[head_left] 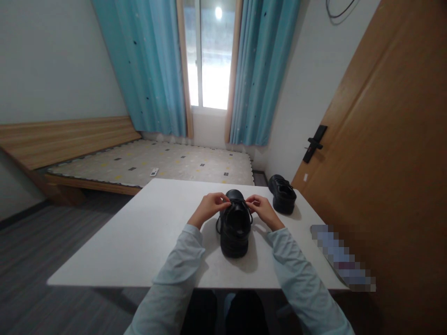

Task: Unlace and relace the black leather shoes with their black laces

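Note:
A black lace-up shoe [234, 242] stands on the white table [139, 242], its toe pointing away from me and its heel toward me. At its left side, my left hand [211, 207] pinches the black shoelace [218, 225] between thumb and fingertips. My right hand [263, 209] pinches the lace on the opposite side, near the top of the shoe. Loops of lace hang down along both sides of the shoe. A second black shoe [282, 195] sits apart at the table's far right corner.
Beyond the table is a bed [181, 163] with a patterned mattress and a small white remote [154, 172] on it. A brown wooden door [377, 139] with a black handle is close on the right. Blue curtains [153, 70] flank the window.

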Demonstrator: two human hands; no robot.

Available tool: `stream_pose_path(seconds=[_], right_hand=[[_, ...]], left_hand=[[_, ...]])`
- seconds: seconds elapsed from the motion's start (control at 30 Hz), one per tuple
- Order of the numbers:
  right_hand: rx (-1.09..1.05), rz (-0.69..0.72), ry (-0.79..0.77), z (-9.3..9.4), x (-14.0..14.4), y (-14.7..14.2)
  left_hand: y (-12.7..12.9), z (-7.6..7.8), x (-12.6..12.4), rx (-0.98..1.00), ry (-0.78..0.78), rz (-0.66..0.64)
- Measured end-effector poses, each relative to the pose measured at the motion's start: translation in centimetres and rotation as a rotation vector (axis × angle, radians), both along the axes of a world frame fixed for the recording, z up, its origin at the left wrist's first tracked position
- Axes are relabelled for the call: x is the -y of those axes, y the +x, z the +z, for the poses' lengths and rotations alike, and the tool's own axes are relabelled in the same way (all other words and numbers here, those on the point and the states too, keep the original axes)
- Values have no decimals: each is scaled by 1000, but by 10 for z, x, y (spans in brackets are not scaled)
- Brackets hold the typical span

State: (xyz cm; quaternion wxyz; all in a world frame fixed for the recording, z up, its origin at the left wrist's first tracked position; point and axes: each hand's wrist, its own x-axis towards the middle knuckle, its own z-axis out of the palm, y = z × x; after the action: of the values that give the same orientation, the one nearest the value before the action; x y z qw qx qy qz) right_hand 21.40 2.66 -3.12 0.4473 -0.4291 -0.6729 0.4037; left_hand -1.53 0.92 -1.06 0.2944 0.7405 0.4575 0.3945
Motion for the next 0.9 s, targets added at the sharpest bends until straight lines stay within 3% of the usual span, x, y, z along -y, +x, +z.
stream_pose_path(seconds=[0.2, 0.33, 0.6, 0.9], right_hand=[[-61, -2, -62, -4, -2, -5], [-24, -48, 2, -5, -4, -8], [-44, -118, 152, -1, -3, -13], [-101, 33, 17, 8, 1, -5]], left_hand=[[1, -1, -3, -33, 108, -5], [1, -5, -4, -16, 137, 61], [3, -7, -2, -89, 77, -102], [3, -8, -2, -114, 58, -124]])
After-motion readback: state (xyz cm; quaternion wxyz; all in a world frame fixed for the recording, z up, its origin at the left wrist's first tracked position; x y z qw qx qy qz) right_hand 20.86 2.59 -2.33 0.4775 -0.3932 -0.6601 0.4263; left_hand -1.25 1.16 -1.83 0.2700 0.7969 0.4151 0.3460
